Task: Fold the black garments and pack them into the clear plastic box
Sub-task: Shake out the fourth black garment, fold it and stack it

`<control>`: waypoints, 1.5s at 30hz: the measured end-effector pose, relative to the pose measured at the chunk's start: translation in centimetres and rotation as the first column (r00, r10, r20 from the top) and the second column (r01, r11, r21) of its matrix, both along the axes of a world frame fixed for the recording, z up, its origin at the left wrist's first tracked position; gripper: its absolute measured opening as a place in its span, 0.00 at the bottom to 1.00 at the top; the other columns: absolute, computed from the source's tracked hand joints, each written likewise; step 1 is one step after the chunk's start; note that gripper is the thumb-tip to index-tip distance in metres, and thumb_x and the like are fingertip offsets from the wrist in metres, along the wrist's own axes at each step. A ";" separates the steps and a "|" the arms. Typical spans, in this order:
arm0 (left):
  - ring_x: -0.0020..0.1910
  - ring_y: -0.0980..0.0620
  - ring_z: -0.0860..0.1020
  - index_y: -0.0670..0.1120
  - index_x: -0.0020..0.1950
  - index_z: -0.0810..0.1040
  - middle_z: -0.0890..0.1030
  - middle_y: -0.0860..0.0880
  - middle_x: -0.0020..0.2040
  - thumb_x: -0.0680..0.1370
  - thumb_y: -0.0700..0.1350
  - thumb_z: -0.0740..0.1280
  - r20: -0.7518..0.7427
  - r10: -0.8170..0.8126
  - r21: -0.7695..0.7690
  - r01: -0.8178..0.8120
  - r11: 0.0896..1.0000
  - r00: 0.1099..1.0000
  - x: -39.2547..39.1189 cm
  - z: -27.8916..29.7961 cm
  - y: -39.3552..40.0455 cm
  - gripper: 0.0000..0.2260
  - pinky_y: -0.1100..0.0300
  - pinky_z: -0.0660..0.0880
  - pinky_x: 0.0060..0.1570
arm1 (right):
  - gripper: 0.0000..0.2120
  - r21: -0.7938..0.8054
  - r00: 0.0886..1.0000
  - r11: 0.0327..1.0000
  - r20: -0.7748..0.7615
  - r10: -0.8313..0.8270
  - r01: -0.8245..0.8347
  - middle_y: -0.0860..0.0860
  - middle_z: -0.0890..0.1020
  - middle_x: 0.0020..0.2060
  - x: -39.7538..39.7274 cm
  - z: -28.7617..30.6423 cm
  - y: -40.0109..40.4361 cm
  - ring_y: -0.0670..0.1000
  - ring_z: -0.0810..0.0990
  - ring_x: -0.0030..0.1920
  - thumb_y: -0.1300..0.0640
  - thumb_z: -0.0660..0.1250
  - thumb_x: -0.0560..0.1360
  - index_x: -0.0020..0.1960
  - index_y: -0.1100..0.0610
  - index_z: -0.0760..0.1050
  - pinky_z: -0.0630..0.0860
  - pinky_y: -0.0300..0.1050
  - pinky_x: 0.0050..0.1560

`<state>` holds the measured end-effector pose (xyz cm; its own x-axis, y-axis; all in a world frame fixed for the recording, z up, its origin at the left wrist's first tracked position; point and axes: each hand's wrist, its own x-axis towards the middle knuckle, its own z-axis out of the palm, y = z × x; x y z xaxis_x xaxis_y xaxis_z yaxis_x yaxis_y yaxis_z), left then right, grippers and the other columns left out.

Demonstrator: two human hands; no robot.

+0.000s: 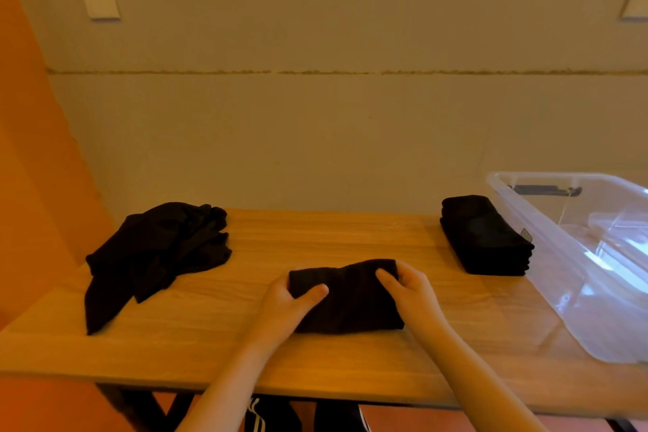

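You are pinching the garment (345, 295) with your left hand (285, 305) and right hand (408, 291), keeping its fold tight for the box (575, 256) right of them.

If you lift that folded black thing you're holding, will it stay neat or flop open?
Probably it flops a bit: the folded garment is soft cloth, already bulging between the left hand and right hand. Gripped from both ends, it likely keeps its shape. It looks light, like the folded stack.
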<state>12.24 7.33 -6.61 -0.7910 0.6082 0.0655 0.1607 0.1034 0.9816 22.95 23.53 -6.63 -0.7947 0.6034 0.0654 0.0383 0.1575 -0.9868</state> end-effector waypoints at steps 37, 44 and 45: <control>0.77 0.50 0.46 0.47 0.77 0.50 0.50 0.49 0.78 0.83 0.53 0.46 -0.628 -0.382 -0.729 -0.339 0.595 0.678 3.0 -1.8 4.4 0.24 0.50 0.41 0.73 | 0.16 0.894 0.984 0.434 0.162 -0.077 -0.113 0.49 0.75 0.64 -3.3 -3.5 0.0 0.48 0.73 0.65 0.55 0.60 0.79 0.65 0.54 0.73 0.62 0.39 0.64; 0.76 0.48 0.50 0.48 0.77 0.47 0.48 0.47 0.78 0.81 0.58 0.49 -0.463 -0.139 -0.759 -0.311 0.571 0.875 -0.1 -2.2 4.2 0.28 0.51 0.55 0.74 | 0.51 0.768 0.845 0.550 0.498 -0.193 -0.328 0.47 0.50 0.76 -2.3 -3.6 0.5 0.45 0.45 0.75 0.32 0.26 0.58 0.76 0.51 0.47 0.40 0.43 0.71; 0.76 0.49 0.51 0.48 0.77 0.47 0.49 0.47 0.78 0.81 0.59 0.51 -0.446 -0.118 -0.741 -0.292 0.605 0.887 -0.5 -2.3 3.9 0.29 0.52 0.56 0.74 | 0.51 0.750 0.839 0.578 0.508 -0.192 -0.322 0.48 0.49 0.76 -2.1 -3.5 0.4 0.46 0.45 0.75 0.31 0.26 0.58 0.76 0.52 0.46 0.41 0.44 0.72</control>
